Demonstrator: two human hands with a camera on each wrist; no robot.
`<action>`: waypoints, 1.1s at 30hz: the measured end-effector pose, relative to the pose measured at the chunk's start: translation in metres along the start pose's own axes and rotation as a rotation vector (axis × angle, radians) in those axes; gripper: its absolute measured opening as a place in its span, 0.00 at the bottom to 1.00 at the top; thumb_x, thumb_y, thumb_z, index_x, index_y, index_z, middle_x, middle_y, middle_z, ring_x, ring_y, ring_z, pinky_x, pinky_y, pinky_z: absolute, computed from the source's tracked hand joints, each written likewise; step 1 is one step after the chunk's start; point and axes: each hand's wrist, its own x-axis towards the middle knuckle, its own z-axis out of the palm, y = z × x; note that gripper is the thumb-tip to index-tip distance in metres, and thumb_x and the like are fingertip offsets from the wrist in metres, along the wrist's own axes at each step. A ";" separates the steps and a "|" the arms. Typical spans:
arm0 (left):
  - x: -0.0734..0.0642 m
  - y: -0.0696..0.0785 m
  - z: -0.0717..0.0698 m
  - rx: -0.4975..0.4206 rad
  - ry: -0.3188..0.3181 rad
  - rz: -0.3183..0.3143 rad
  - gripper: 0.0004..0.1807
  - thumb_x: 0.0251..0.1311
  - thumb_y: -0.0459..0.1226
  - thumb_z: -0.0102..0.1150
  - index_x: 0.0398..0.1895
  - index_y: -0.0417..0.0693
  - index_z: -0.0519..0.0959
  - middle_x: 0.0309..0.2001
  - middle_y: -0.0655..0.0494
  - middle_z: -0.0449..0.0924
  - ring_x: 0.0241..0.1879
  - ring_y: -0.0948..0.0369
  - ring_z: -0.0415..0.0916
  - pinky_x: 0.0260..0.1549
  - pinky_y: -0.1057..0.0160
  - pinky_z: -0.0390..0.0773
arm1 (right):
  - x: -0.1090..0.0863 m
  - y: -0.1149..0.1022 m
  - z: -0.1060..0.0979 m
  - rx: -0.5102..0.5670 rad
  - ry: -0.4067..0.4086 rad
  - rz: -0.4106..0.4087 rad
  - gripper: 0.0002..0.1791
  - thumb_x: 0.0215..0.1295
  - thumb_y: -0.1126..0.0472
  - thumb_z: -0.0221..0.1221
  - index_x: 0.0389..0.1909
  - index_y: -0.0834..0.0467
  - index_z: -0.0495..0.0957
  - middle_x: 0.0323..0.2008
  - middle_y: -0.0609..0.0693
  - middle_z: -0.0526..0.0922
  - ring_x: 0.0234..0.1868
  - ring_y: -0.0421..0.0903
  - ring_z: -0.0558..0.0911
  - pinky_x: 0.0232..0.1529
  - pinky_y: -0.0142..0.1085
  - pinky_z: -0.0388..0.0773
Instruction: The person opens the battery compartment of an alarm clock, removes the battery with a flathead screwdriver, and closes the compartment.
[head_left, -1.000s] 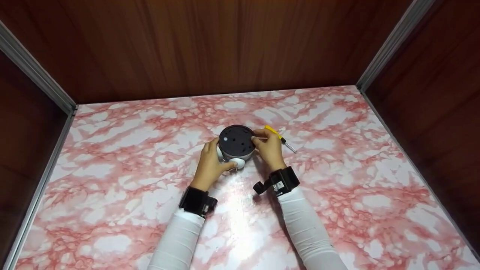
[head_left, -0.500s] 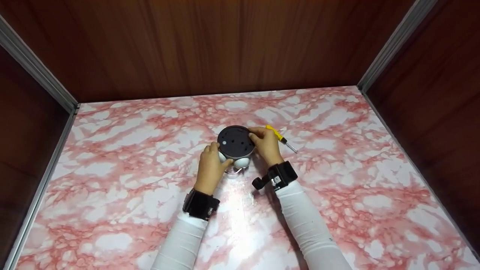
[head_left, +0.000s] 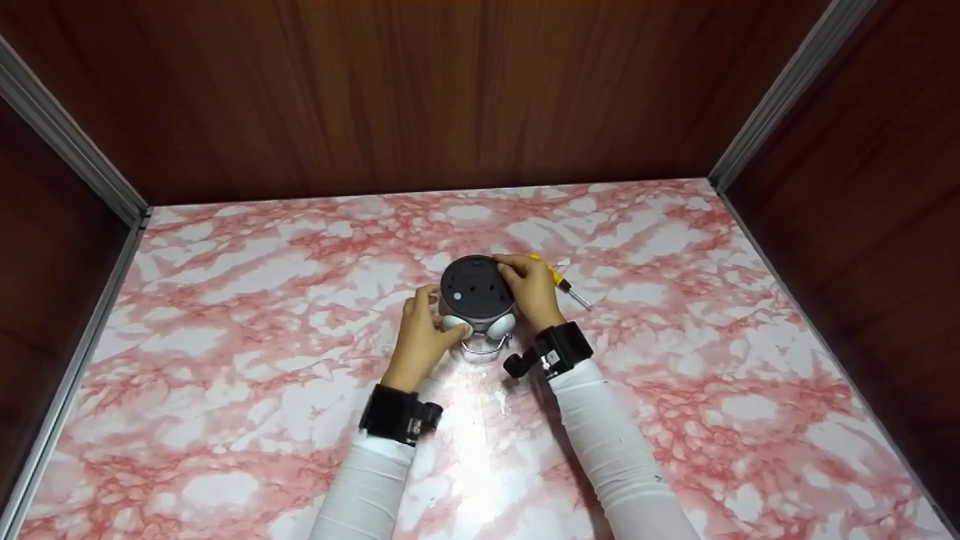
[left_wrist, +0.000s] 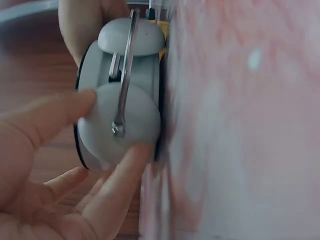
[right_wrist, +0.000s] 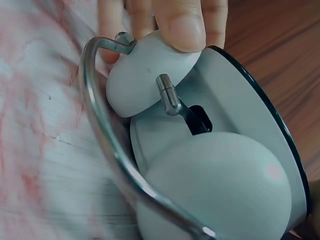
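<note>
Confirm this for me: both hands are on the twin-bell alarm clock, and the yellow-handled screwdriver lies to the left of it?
Not quite: the yellow-handled screwdriver lies to the right of the twin-bell alarm clock, as the head view shows. The left hand and right hand are both on the clock, as you said.

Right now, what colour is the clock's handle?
The handle is silver, clearest in the right wrist view.
</note>
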 end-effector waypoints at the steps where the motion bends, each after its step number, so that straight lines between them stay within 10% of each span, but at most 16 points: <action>1: 0.002 -0.002 -0.001 -0.030 -0.020 -0.017 0.42 0.51 0.29 0.74 0.69 0.35 0.62 0.60 0.29 0.65 0.49 0.42 0.80 0.50 0.53 0.83 | 0.000 0.000 0.001 0.007 0.002 0.000 0.12 0.69 0.70 0.61 0.50 0.66 0.86 0.49 0.60 0.87 0.54 0.52 0.83 0.57 0.38 0.79; 11: 0.011 -0.018 -0.003 -0.066 -0.103 -0.029 0.56 0.49 0.29 0.67 0.79 0.34 0.44 0.76 0.29 0.49 0.75 0.40 0.51 0.74 0.43 0.55 | 0.000 0.002 0.015 0.036 -0.022 0.020 0.12 0.70 0.69 0.61 0.51 0.65 0.86 0.49 0.60 0.87 0.53 0.51 0.84 0.56 0.38 0.80; 21: 0.006 -0.038 -0.009 -0.162 -0.109 -0.032 0.58 0.49 0.29 0.70 0.80 0.41 0.45 0.74 0.34 0.59 0.72 0.44 0.60 0.72 0.47 0.59 | -0.008 -0.004 0.027 -0.116 -0.057 -0.062 0.12 0.71 0.72 0.57 0.51 0.70 0.84 0.49 0.63 0.86 0.48 0.57 0.86 0.51 0.45 0.83; 33: 0.018 -0.033 -0.003 -0.276 -0.086 0.024 0.56 0.51 0.28 0.72 0.79 0.34 0.47 0.75 0.32 0.56 0.73 0.42 0.58 0.73 0.48 0.58 | 0.009 -0.023 0.031 -0.417 -0.095 -0.348 0.13 0.64 0.64 0.66 0.46 0.68 0.87 0.50 0.62 0.85 0.56 0.58 0.82 0.63 0.47 0.76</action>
